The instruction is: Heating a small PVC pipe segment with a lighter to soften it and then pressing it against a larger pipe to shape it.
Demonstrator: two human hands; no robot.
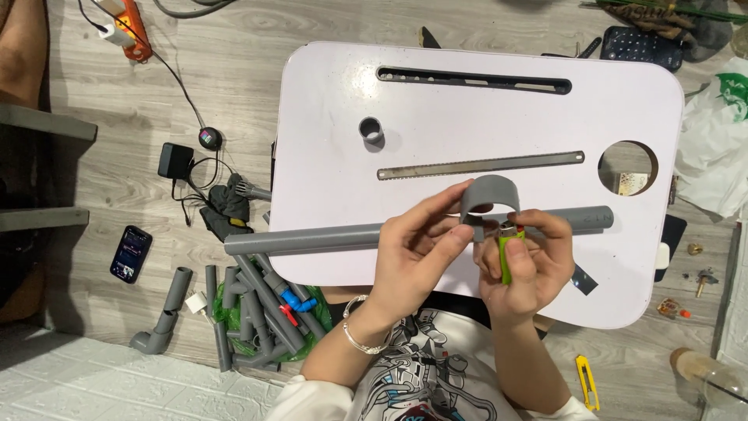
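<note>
Seen from the head camera: left hand (417, 242) pinching one curved grey plastic strip (489, 196) at six o'clock on the white lap table (335, 195), right hand (530, 261) closing around one green lighter (507, 249) just beneath it. Lying behind both: one long grey pipe (312, 238), one saw blade (479, 165), one short pipe ring (371, 129) at eleven o'clock. Resting at three o'clock, one white bag with green print (717, 140). Sitting at nine o'clock, one phone (131, 253) beside a pile of pipe fittings (257, 308).
</note>
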